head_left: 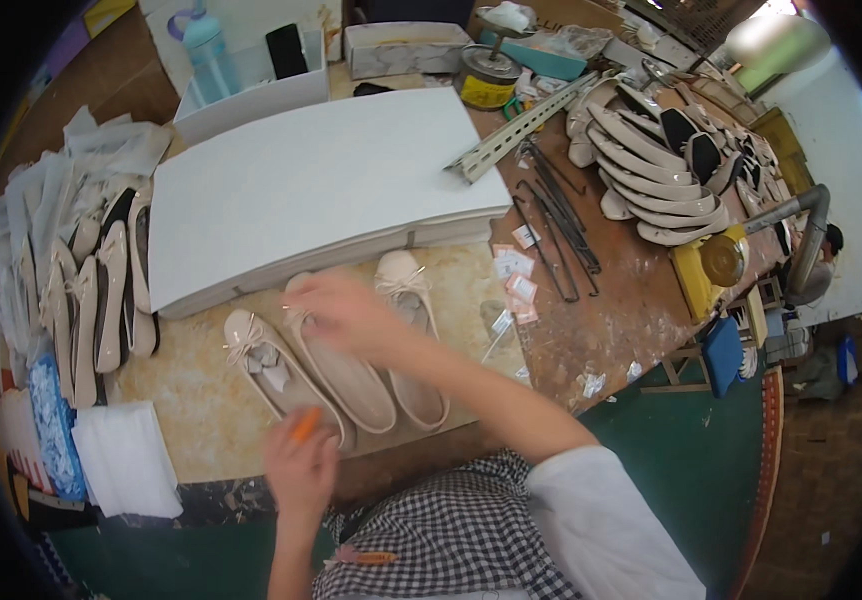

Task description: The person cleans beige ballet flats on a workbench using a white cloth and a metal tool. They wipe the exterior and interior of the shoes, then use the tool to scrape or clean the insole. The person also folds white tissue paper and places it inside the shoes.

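Three beige ballet flats with bows lie side by side on the table in front of me: a left shoe point(276, 378), a middle shoe point(351, 388) and a right shoe point(417, 385). Crumpled pale stuffing shows in the left and right ones. My right hand point(341, 312) is over the toe of the middle shoe; its fingers are smeared by motion and partly hide the bow. Closed around a small orange object point(306, 424), my left hand point(301, 460) is beside the heel of the left shoe. What kind of object it is, the blur hides.
Behind the shoes lies a stack of white sheets point(321, 180). More beige shoes stand at the left point(111, 290) and in a pile point(651, 170) at the right. A folded white cloth point(126, 460), black hooked rods point(561, 220) and a metal angle bar point(521, 128) also lie around.
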Motion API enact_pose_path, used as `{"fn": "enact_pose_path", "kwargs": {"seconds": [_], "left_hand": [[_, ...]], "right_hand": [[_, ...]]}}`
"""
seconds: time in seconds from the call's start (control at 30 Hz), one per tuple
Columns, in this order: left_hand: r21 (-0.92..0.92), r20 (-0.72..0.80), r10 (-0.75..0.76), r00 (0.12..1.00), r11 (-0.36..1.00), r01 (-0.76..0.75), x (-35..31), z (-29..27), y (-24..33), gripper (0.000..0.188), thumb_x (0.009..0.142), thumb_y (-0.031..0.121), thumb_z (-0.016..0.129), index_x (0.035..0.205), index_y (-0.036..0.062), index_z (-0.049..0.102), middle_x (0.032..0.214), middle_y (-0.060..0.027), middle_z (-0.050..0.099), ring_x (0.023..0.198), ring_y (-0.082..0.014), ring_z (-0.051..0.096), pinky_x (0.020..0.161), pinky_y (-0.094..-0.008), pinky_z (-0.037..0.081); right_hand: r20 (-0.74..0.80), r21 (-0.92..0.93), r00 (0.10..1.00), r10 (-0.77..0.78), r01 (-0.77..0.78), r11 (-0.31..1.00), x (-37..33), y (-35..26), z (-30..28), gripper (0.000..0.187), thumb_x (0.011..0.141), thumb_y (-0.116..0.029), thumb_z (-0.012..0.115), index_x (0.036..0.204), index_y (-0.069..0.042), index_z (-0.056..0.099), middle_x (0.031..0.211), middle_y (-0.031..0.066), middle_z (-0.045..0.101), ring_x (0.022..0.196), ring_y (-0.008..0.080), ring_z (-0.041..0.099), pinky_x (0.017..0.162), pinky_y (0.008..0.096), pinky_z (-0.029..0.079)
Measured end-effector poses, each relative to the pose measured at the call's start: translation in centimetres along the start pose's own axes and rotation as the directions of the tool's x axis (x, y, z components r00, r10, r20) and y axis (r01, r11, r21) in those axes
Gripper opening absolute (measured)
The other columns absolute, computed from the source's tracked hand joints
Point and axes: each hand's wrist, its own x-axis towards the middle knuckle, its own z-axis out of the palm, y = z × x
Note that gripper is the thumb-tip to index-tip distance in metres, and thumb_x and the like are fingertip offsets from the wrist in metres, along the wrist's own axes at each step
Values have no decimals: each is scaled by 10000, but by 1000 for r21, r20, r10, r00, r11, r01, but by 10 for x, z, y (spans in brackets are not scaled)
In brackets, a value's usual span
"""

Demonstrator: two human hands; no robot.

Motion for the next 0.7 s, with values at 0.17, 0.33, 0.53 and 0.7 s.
{"fn": "enact_pose_path", "kwargs": {"seconds": [0.17,0.33,0.53,0.7], "left_hand": [[-388,161,-793,588,497,776,-25,21,-35,456,798,128,621,1228,-4,547,708,-56,595,610,-120,530,620,-254,445],[-581,208,-776,596,392,713,-29,31,-64,506,853,218,582,1287,-21,484,784,-80,609,590,-125,541,590,-241,450],[-520,688,-340,641,-847,110,-10,29,-27,684,874,504,425,1313,-20,397,1198,-222,539,943,-366,607,745,-495,535],[-844,533,-733,424,-421,333,5,52,-29,578,911,412,424,1326,10,393,1188,-154,561,1051,-286,573,922,-354,466]], "right_hand": [[-662,-630,617,426,-766,129,-134,95,-206,241,881,-191,537,1006,5,600,1000,178,558,884,343,578,785,429,482],[-520,-745,592,616,-667,12,-174,136,-234,180,819,-208,578,801,-42,646,879,183,626,803,370,635,695,442,519],[-620,-652,700,355,-711,262,-134,68,-210,159,831,-188,591,915,-53,600,646,132,623,607,298,640,557,378,500],[-73,107,755,652,-644,758,-57,-65,-84,348,825,-73,630,1172,-88,599,519,60,520,450,91,435,463,245,362]]}}
